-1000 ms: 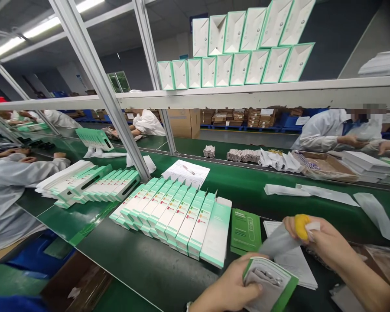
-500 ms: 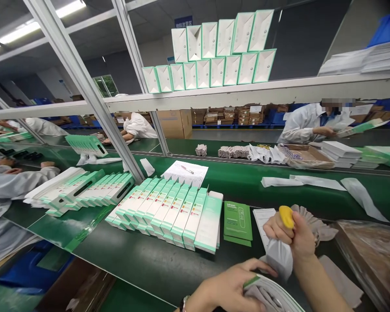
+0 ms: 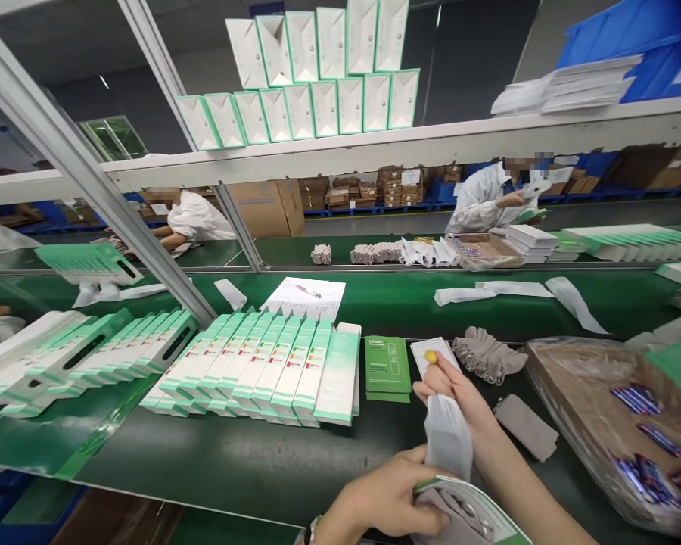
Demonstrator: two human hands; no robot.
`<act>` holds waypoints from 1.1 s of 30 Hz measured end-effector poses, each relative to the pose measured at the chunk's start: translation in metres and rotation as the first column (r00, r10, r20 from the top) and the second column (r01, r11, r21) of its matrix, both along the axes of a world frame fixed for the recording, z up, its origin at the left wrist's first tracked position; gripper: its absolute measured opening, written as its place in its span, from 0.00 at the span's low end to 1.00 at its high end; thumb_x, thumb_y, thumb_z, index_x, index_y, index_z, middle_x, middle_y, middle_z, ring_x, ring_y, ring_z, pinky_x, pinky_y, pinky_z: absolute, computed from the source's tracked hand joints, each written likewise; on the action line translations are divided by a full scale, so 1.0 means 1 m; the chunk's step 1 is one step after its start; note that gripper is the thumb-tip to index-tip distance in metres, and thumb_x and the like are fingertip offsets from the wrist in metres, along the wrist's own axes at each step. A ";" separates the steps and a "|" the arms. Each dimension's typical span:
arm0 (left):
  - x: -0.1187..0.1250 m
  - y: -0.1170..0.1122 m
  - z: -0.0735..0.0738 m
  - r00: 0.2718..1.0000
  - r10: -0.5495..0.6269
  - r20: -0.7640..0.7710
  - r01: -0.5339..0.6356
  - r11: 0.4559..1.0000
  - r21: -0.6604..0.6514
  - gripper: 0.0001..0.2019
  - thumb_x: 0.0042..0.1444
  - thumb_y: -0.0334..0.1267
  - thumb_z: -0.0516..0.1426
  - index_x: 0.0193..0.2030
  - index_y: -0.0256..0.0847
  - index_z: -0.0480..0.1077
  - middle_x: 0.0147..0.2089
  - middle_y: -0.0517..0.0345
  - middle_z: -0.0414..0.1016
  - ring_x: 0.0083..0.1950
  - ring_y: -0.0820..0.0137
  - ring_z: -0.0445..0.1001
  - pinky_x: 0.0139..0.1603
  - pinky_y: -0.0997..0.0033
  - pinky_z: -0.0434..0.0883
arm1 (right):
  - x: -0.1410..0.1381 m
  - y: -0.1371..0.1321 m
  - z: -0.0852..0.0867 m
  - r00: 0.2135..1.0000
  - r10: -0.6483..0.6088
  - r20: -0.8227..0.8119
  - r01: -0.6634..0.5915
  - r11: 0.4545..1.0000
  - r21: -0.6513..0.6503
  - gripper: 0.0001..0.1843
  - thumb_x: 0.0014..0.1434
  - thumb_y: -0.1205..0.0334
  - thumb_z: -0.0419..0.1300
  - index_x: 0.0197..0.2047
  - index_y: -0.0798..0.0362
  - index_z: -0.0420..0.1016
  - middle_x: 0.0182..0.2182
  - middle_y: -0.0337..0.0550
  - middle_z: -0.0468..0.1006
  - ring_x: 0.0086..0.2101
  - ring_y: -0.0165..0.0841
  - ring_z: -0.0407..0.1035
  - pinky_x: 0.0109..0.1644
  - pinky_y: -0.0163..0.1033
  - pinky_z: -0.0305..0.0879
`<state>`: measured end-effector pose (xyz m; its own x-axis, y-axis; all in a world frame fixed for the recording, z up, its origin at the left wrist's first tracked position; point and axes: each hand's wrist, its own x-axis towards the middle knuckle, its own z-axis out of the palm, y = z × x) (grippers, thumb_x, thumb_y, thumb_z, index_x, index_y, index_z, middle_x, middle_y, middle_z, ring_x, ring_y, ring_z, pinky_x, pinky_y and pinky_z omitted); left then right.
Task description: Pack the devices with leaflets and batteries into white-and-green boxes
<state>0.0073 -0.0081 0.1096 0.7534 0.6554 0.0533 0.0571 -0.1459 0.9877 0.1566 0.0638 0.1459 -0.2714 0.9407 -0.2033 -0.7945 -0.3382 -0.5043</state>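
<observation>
My left hand (image 3: 383,496) is closed on a green-edged booklet (image 3: 477,518) at the bottom edge, with grey pouches lying inside it. My right hand (image 3: 454,390), a yellow cot (image 3: 430,356) on one fingertip, pinches a grey-white pouch (image 3: 448,439) that hangs down toward the booklet. Just left of the right hand lie green leaflets (image 3: 387,365) and a row of white and mint-green boxes (image 3: 261,367) on the dark green belt (image 3: 250,462). A pile of grey pouches (image 3: 485,354) sits just right of the hand.
A plastic-lined carton (image 3: 613,416) with small blue items stands at the right. More boxes (image 3: 85,352) lie at the left, folded cartons (image 3: 306,83) fill the overhead shelf. A metal frame post (image 3: 107,189) slants across. People in white coats (image 3: 488,197) work across the line.
My right hand has brought the pouch down from beside the booklet until it hangs over it. My view has swung right, showing the carton.
</observation>
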 end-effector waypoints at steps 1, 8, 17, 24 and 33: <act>-0.002 0.000 0.000 1.000 0.003 -0.015 -0.003 1.000 0.012 0.27 0.49 0.31 0.57 0.58 0.45 0.73 0.55 0.51 0.72 0.55 0.55 0.71 0.59 0.63 0.66 | 0.003 -0.004 -0.004 0.998 0.052 0.038 -0.050 0.998 -0.032 0.12 0.55 0.59 0.68 0.29 0.50 0.68 0.14 0.25 0.55 0.15 0.22 0.52 0.21 0.29 0.59; -0.009 0.006 0.012 0.995 0.045 -0.085 -0.041 0.998 0.039 0.29 0.49 0.26 0.55 0.59 0.47 0.72 0.55 0.51 0.71 0.57 0.55 0.70 0.59 0.64 0.65 | 0.032 -0.039 -0.036 0.779 -0.037 0.626 -0.084 0.983 0.164 0.20 0.60 0.48 0.61 0.51 0.50 0.74 0.48 0.48 0.79 0.47 0.41 0.74 0.52 0.45 0.70; 0.002 0.011 0.016 0.993 0.121 0.000 -0.121 0.992 -0.044 0.14 0.53 0.29 0.57 0.45 0.39 0.78 0.53 0.50 0.72 0.53 0.58 0.70 0.57 0.65 0.65 | 0.049 -0.032 -0.035 0.738 -0.061 0.672 -0.148 0.957 0.249 0.29 0.54 0.52 0.67 0.57 0.50 0.69 0.53 0.52 0.76 0.54 0.45 0.69 0.61 0.52 0.63; -0.009 0.014 -0.015 0.809 0.586 0.046 -0.503 0.731 -0.462 0.19 0.55 0.42 0.61 0.52 0.37 0.73 0.51 0.46 0.78 0.54 0.54 0.74 0.55 0.57 0.69 | 0.084 -0.025 -0.018 0.833 -0.212 0.510 0.228 0.973 0.031 0.26 0.48 0.56 0.71 0.49 0.51 0.73 0.41 0.47 0.81 0.43 0.46 0.76 0.45 0.46 0.74; 0.029 0.016 -0.023 0.711 0.688 0.145 -0.547 0.671 -0.501 0.22 0.54 0.44 0.64 0.54 0.38 0.73 0.54 0.48 0.78 0.55 0.54 0.74 0.59 0.58 0.68 | 0.017 -0.057 -0.036 0.615 -0.152 0.774 0.004 0.982 0.189 0.23 0.56 0.51 0.64 0.53 0.50 0.71 0.43 0.47 0.78 0.45 0.42 0.73 0.54 0.47 0.68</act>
<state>0.0360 0.0079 0.0864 0.1539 0.9726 -0.1741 -0.3162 0.2154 0.9239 0.1733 0.0071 0.1099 -0.0025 0.9880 -0.1547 -0.0927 -0.1542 -0.9837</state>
